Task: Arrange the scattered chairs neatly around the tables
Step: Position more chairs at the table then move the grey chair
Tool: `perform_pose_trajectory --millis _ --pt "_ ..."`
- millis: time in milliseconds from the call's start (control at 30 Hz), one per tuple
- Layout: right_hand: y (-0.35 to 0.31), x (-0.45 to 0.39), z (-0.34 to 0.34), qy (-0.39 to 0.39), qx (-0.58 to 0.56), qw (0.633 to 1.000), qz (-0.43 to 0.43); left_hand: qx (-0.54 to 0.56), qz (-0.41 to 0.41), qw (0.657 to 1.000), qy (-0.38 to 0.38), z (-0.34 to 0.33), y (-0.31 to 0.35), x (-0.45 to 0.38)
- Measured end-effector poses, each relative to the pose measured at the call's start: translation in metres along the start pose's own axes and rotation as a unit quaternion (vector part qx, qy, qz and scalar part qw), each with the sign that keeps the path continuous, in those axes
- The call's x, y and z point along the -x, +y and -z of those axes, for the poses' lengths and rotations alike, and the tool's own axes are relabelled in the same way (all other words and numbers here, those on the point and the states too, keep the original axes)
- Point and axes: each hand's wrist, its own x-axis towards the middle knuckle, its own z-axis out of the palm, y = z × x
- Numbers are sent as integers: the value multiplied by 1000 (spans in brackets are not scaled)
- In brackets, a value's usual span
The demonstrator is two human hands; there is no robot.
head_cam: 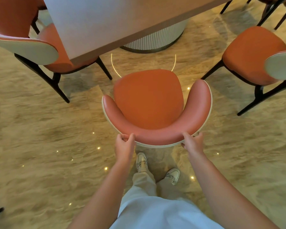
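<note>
Here, the table (116,22) fills the top of your view, with one chair (56,52) tucked at its left side and another chair (253,53) standing off to the right. Your chair (149,100) sits between them, just short of the table edge, seat front aimed at it. Your left hand (125,144) and right hand (192,142) clamp curled fingers over the backrest rim, presumably to steer it straight in.

1. The middle chair (149,100) has a smooth orange seat and backrest that look like leather with a soft sheen; the back's outer shell is pale, matt and finely textured.
2. The chair legs (56,83) look dark and matt.
3. The surface (106,19) is smooth and pale; its base (155,38) is ribbed.
4. The floor (40,129) is glossy veined stone.
</note>
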Motion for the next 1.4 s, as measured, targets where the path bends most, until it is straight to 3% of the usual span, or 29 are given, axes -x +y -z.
perform_pose_trajectory --millis 133,300,833,1100,1400 --pt "9 -4 -11 -22 -66 996 -55 55 48 997 8 4 -1 -15" --pt "16 -17 -19 -23 -99 991 -92 72 93 992 -39 5 -5 -35" --pt "1 -72 -3 -79 -80 983 -144 192 208 954 -99 -26 -8 -47" --pt "-14 -89 4 -71 -53 988 -125 176 211 962 -8 -55 1 -48" --pt "-76 -146 28 -97 -16 991 -86 224 201 954 12 -115 33 -49"
